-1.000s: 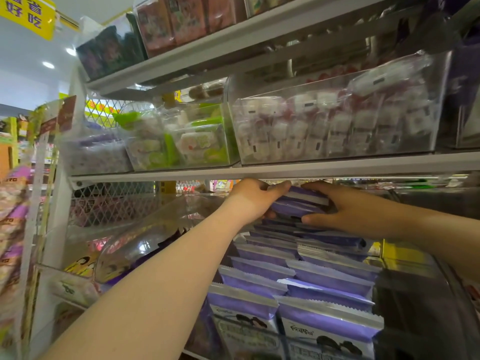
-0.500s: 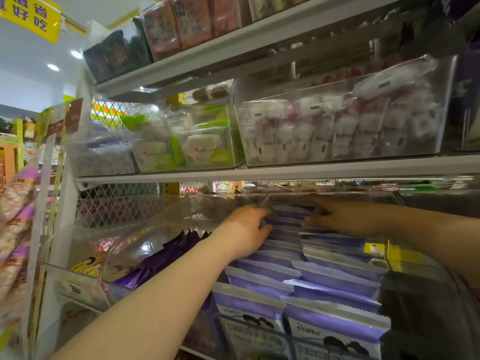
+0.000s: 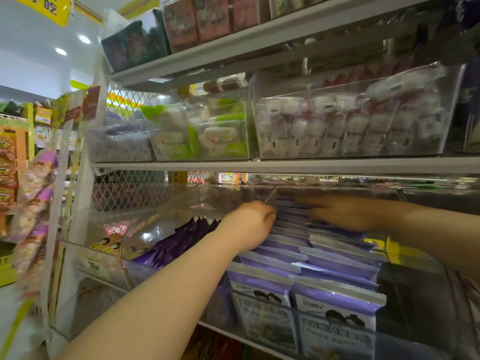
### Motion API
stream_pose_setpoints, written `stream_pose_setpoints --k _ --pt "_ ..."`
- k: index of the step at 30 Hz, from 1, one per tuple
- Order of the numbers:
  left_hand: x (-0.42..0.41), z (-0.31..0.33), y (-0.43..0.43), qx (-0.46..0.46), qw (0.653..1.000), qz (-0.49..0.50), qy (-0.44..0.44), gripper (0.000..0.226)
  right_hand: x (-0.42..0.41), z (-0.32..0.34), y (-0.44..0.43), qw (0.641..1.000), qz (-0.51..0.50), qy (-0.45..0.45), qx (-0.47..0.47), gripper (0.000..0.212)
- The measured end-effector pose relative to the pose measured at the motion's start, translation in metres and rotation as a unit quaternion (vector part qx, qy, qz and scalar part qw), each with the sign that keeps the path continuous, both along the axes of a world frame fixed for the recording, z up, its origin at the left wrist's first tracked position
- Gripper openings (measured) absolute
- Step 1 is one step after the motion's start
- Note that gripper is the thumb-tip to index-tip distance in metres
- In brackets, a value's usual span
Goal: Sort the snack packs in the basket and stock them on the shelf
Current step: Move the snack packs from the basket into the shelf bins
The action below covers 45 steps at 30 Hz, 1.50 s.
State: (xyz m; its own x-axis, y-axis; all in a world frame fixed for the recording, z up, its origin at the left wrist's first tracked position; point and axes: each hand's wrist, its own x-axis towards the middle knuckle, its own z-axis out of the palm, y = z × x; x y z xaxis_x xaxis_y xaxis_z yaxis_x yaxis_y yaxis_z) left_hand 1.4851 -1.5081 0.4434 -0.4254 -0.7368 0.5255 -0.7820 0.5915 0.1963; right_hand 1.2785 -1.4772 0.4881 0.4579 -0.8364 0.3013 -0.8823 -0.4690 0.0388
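Location is a shop aisle with a white metal shelf unit [image 3: 285, 166] carrying clear plastic bins on several tiers. Ceiling is white with recessed spotlights [image 3: 84, 38]; a yellow hanging sign [image 3: 49, 7] shows at upper left. A diamond-mesh back panel [image 3: 124, 189] is visible behind the left part of the unit. A hanging strip of snack bags [image 3: 33, 201] stands at the unit's left end, blurred.

Middle tier: one clear bin holds white and red wrapped items [image 3: 350, 123]; the bin beside it to the left holds green and white packs [image 3: 205, 133].

Lower tier: a clear bin [image 3: 166, 224] is filled with two rows of purple snack packs [image 3: 335, 289], standing upright and overlapping front to back. A darker purple row [image 3: 179, 240] sits just left of them, in which compartment cannot be determined.

Both hands are inside this bin at the rear of the purple rows. The left hand [image 3: 252, 226] is curled, fingers pressed against the pack tops on the left row. The right hand [image 3: 340, 213] lies flat with fingers extended over the rear packs. The hands are near each other but apart. Whether either actually grips a pack cannot be determined.
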Motion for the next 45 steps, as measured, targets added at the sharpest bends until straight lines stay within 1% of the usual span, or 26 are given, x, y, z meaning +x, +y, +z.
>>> stream_pose_setpoints --k 3,6,8,11,13,16,20,25,30,35,37,39,42,45 --pt "0.011 -0.005 0.019 -0.054 0.998 0.014 0.032 0.034 0.015 0.004 0.026 0.997 0.009 -0.046 -0.056 0.043" --pt "0.026 -0.015 0.048 -0.119 0.989 0.029 0.083 0.032 0.04 0.001 0.062 0.99 0.021 -0.019 -0.141 0.039" --pt "0.043 -0.032 0.07 -0.16 0.977 0.034 0.134 0.028 0.062 -0.011 0.088 0.98 0.07 -0.004 -0.185 0.035" --pt "0.078 -0.072 0.105 -0.189 0.959 0.047 0.204 0.024 0.098 -0.045 0.119 0.976 0.115 -0.021 -0.184 0.031" --pt "0.103 -0.105 0.126 -0.176 0.954 0.069 0.233 0.024 0.12 -0.077 0.134 0.974 0.142 -0.016 -0.173 0.029" --pt "0.14 -0.165 0.148 -0.139 0.954 0.127 0.235 0.021 0.151 -0.136 0.144 0.976 0.183 -0.009 -0.12 0.029" --pt "0.187 -0.261 0.172 -0.031 0.954 0.188 0.233 0.019 0.19 -0.231 0.135 0.979 0.2 0.03 -0.033 0.027" --pt "0.236 -0.367 0.18 0.09 0.925 0.298 0.219 0.015 0.229 -0.343 0.104 0.969 0.204 0.077 0.115 0.035" --pt "0.271 -0.463 0.166 0.226 0.903 0.305 0.202 0.022 0.249 -0.439 0.068 0.945 0.184 0.153 0.224 0.042" --pt "0.278 -0.563 0.156 0.371 0.881 0.266 0.125 0.029 0.246 -0.501 0.038 0.937 0.184 0.174 0.241 0.053" --pt "0.276 -0.591 0.152 0.405 0.872 0.252 0.109 0.036 0.244 -0.518 0.029 0.933 0.195 0.184 0.239 0.052" --pt "0.273 -0.61 0.151 0.424 0.861 0.253 0.123 0.044 0.243 -0.531 0.024 0.93 0.206 0.192 0.235 0.051" --pt "0.27 -0.627 0.149 0.417 0.849 0.271 0.176 0.053 0.242 -0.543 0.021 0.928 0.207 0.194 0.241 0.051" --pt "0.269 -0.631 0.145 0.427 0.839 0.264 0.209 0.057 0.24 -0.55 0.023 0.929 0.205 0.169 0.258 0.05"
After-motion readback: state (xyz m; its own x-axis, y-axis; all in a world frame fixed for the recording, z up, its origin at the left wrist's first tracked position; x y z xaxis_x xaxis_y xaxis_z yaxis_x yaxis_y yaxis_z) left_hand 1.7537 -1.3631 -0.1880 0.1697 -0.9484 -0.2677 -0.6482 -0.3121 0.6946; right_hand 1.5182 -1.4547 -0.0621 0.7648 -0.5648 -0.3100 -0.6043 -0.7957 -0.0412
